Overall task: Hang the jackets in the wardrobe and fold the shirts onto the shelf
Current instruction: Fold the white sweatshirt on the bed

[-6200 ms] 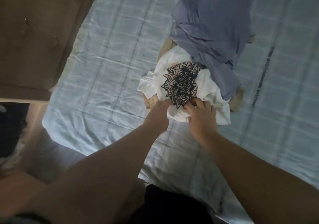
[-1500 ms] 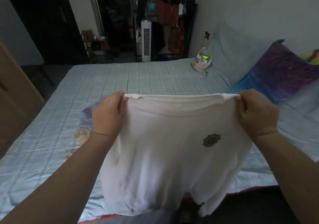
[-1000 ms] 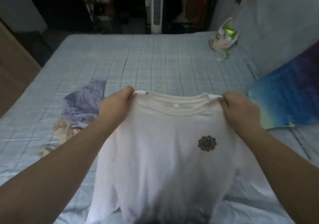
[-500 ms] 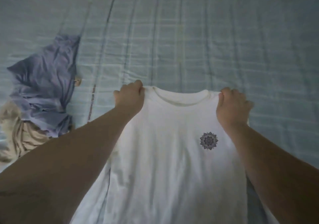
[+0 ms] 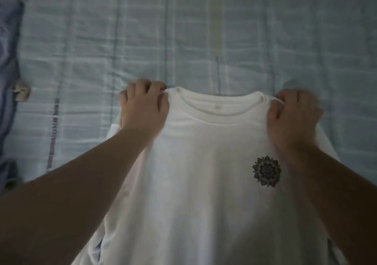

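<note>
Two pinched shoulder points are doing all the controlling, so I judge the trouble would be starting there. At the far left edge a crumpled purple-blue garment [image 5: 9, 60] is lying on the pale blue checked bedsheet [image 5: 204, 40], well apart from your work; it would only be getting in the way if you were spreading a sleeve far out that way. The likelier fault is closer in: beside your left hand [image 5: 142, 105] the sleeve of the white cotton T-shirt [image 5: 204, 193] is looking bunched and partly tucked under the body, and folding over it would probably be trapping a lump. Letting one hand go before the other could also be skewing the round neckline [image 5: 216, 109] and pulling the small dark mandala print [image 5: 266, 171] off square. Your left fingers [image 5: 155, 87] are curling over and gripping the shoulder just beside the collar, with the cloth running under your palm. The shirt is lying front-up, stretching between both hands and draping toward you over the sheet; whether its collar end is resting on the bed I cannot tell. Your right hand [image 5: 291, 118] is blurring, yet its curled fingers [image 5: 293, 97] are plainly pinching the opposite shoulder seam.
</note>
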Tool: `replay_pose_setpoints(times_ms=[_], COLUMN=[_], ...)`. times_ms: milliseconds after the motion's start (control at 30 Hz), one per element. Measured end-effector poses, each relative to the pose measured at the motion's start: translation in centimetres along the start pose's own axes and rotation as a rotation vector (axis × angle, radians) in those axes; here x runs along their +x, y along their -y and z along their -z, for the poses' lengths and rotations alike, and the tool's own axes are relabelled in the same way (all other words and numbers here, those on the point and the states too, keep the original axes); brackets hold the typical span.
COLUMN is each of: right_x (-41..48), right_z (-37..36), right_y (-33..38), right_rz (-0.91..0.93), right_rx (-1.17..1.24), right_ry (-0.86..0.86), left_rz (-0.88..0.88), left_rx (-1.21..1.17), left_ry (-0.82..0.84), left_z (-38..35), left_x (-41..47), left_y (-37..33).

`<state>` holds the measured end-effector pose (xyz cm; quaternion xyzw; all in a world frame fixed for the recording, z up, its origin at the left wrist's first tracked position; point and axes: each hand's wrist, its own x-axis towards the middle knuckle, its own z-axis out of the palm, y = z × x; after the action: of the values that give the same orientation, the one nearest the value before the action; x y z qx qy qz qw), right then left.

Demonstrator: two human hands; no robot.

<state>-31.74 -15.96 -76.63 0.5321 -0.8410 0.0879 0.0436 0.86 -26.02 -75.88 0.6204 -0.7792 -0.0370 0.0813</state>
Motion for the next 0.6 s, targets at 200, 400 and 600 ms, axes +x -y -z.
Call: replay_pose_setpoints(times_ms=[200, 400, 600], right_x=[0.1, -5.5, -21.9], right_z=[2.3, 7.0, 12.0], right_y=[0.9, 1.7, 1.6], right_rz=[0.010, 0.061, 0.139], right_rx=[-0.062, 0.059, 0.306], right_ry=[0.077, 0.094, 0.195], left_rz=[-0.045, -0.214, -0.343], left_rx=[0.056, -0.081, -0.248], left_ry=[0.064, 0.001, 0.188], left_z=[1.9, 5.0, 8.3], left_x=[-0.2, -6.4, -22.4], left_y=[-0.6, -0.7, 0.4])
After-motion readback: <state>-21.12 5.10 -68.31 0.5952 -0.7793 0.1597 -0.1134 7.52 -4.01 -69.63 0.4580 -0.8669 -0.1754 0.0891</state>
